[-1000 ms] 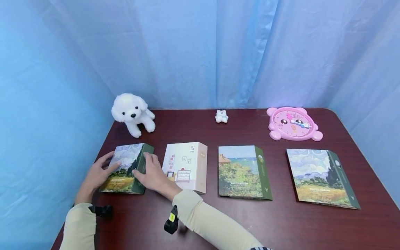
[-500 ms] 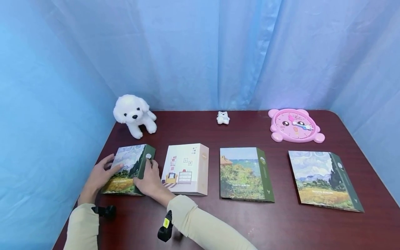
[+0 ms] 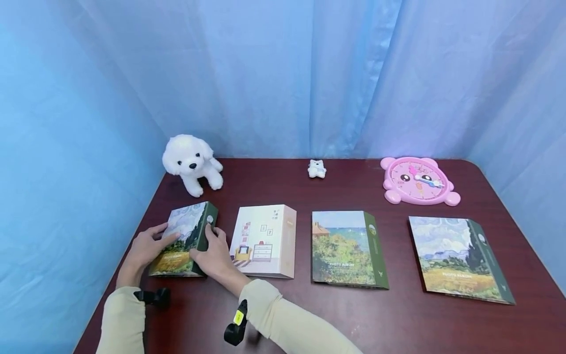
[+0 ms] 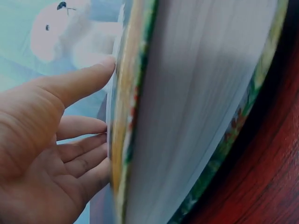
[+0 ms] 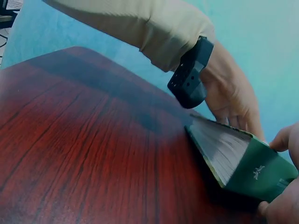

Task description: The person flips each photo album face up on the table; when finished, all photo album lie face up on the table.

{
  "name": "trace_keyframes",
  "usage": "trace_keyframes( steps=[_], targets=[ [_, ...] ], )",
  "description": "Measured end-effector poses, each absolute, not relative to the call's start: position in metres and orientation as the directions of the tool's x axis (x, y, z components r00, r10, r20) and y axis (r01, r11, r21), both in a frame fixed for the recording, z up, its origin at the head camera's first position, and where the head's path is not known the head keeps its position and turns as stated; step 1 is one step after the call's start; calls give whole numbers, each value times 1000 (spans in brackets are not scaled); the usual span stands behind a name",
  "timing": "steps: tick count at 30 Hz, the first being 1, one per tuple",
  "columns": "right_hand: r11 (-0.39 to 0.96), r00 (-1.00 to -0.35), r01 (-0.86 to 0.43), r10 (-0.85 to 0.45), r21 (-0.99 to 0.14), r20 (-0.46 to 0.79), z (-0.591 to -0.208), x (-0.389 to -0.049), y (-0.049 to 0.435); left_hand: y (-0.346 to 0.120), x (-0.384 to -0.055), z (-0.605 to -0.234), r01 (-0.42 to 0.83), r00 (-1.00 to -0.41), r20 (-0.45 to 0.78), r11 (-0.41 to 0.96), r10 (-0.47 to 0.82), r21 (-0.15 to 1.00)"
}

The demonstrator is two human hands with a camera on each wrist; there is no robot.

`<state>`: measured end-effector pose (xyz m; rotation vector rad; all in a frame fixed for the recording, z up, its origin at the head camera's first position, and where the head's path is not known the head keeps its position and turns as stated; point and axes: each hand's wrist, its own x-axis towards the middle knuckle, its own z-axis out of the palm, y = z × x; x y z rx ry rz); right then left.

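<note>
At the left of the head view, a photo album (image 3: 187, 221) with a painted landscape cover and dark green spine sits between both hands. My right hand (image 3: 218, 255) pinches its spine; in the right wrist view the thumb is at the upper spine edge and a fingertip (image 5: 264, 207) at the lower edge. My left hand (image 3: 143, 250) touches the front cover, thumb extended across it. In the left wrist view its fingers (image 4: 88, 158) are nearly straight against the cover, and the page block (image 4: 201, 84) shows between the covers. The album's lower cover is mostly hidden in the head view.
To the right stand a white album (image 3: 261, 236) with a room drawing, a green-spined seaside album (image 3: 340, 250) and another landscape album (image 3: 455, 255). Behind are a white plush dog (image 3: 192, 162), a small white bear figure (image 3: 316, 168) and a pink toy clock (image 3: 417, 181) on the dark red table (image 3: 274, 182).
The left album has risen slightly and shifted a little right. My right hand has shifted lower along the spine and now pinches it; the left hand moved slightly right with the album.
</note>
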<state>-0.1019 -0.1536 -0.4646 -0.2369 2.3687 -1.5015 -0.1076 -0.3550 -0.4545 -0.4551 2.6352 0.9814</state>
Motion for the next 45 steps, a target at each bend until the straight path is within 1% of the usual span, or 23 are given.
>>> trace_keyframes(
  steps=[8,15,18,22,28,34,40,45],
  targets=[
    [375,-940,63,-289,-925,-182,-448,-102,-147,-342,-108,-446,-369,-910,-392,686,-131,627],
    [328,-965,66,-221,-942,-144,-442,-107,-137,-324,-110,-437,-367,-896,-434,708,-94,604],
    [284,-969,93,-196,-954,-152,-438,-111,-132,-319,-112,-436,-370,-889,-451,699,-77,612],
    [218,-967,107,-203,-970,-152,-434,-113,-127,-314,-113,-437,-363,-892,-450,668,-47,650],
    [163,-965,101,-222,-981,-137,-430,-112,-125,-312,-113,-438,-330,-913,-409,594,-1,734],
    [36,-968,99,-228,-994,-105,-430,-111,-129,-314,-109,-435,-293,-933,-358,495,40,818],
    [-76,-974,81,-216,-994,-63,-430,-112,-134,-314,-104,-423,-206,-963,-260,422,74,883],
    [-115,-972,72,-230,-991,-44,-428,-112,-138,-316,-101,-413,-139,-983,-177,405,56,904]
  ],
)
